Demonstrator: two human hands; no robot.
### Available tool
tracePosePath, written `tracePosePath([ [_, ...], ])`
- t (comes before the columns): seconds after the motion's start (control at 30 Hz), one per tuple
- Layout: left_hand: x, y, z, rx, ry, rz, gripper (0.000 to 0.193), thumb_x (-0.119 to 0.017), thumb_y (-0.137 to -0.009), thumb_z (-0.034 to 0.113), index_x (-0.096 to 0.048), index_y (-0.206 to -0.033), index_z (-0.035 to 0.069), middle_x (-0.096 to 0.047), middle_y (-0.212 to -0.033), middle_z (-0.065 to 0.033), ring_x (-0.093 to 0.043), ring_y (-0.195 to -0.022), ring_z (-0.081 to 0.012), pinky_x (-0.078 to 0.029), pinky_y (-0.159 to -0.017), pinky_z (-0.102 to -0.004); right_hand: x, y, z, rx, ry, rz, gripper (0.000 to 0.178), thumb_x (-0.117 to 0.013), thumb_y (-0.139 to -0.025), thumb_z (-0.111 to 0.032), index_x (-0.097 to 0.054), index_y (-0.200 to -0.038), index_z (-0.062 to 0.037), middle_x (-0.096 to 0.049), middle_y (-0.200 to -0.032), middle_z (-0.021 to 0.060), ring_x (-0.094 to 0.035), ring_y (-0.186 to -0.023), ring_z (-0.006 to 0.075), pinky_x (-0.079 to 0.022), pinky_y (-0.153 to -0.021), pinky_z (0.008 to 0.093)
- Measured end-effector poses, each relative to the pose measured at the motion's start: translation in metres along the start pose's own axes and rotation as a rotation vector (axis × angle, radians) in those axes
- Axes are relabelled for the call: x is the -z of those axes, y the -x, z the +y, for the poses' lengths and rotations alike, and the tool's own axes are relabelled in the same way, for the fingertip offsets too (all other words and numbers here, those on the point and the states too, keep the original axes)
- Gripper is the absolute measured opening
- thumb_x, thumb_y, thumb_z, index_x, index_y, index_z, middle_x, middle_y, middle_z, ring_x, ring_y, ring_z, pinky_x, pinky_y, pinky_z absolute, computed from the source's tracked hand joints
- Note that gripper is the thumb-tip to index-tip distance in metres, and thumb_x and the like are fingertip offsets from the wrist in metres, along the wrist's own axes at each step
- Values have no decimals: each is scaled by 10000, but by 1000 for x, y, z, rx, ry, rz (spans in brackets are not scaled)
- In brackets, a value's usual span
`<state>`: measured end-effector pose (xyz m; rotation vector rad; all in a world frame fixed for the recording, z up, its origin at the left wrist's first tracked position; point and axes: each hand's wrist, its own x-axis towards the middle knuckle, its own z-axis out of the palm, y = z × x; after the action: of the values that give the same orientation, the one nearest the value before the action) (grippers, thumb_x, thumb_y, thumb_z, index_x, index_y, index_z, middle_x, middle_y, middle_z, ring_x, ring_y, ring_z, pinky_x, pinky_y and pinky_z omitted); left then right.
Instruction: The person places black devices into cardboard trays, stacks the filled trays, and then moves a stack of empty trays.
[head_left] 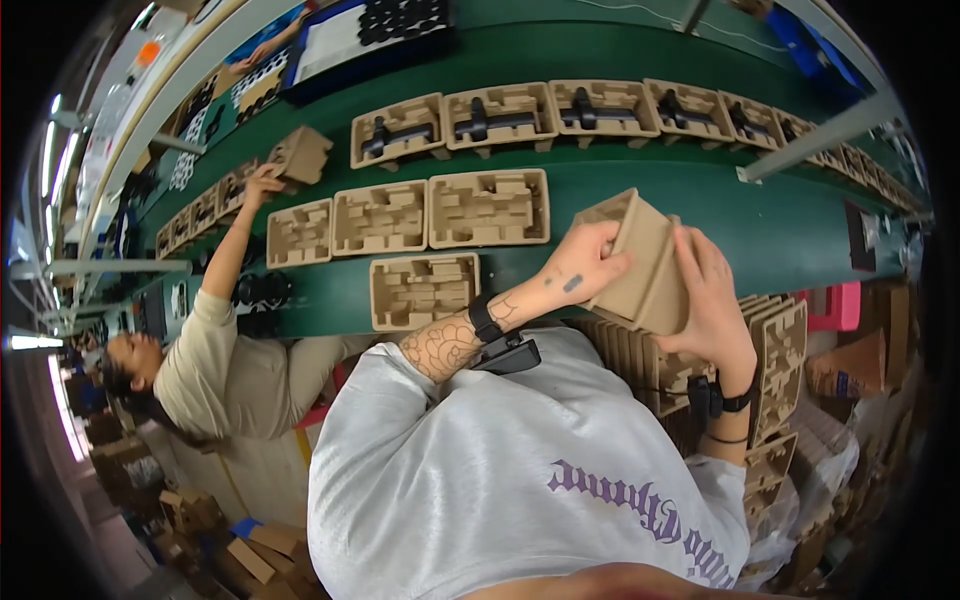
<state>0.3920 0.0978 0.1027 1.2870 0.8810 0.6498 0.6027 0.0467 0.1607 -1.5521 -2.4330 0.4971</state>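
Between my two hands is a brown moulded-pulp tray point(650, 265), tilted up on its side above the near edge of the green table. My left hand point(590, 262) is closed on its left side, thumb bent against the wall. My right hand point(712, 300) grips the opposite side with fingers along the top and thumb low. Whether one tray or two nested ones are held, I cannot tell. Left of my hands, a pulp tray with no parts in it point(490, 208) stands in a short row, and another such tray point(425, 290) sits nearer me.
Farther back, a row of pulp trays point(500, 115) holds black handled parts. On the left a seated co-worker's hand point(262, 185) touches a tilted tray point(300, 155). Stacked pulp trays point(778, 360) stand beside my right arm. A metal post point(820, 135) rises at the right.
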Motion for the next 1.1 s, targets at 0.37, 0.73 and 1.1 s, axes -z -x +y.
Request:
tracePosePath([
  [0.37, -15, -11, -1, -169, -271, 121, 254, -585, -786, 87, -546, -1015, -15, -617, -776, -85, -569, -650, -118, -460, -576, -275, -16, 5, 18, -49, -57, 10, 1166, -731, -384, -242, -215, -1412, -55, -295, -1371, 208, -303, -1242, 389, -258, -1027, 444],
  [0.73, -33, 21, 46, -32, -436, -22, 279, -528, -793, 146, -413, -969, -39, -576, -774, -272, -570, -703, -419, -465, -609, -433, -60, 4, 113, -144, -469, 226, 932, -724, -525, -185, -308, -1355, -102, -300, -1347, 133, -295, -1267, 287, -247, -1054, 364],
  [1.1, -59, 8, -94, 6, -634, -137, 289, -526, -763, 141, -450, -920, -89, -565, -747, -275, -558, -704, -437, -454, -641, -458, -119, 14, 175, -339, -354, 215, 625, -675, -624, -111, -349, -1157, -113, -306, -1354, 126, -298, -1284, 307, -288, -1030, 404],
])
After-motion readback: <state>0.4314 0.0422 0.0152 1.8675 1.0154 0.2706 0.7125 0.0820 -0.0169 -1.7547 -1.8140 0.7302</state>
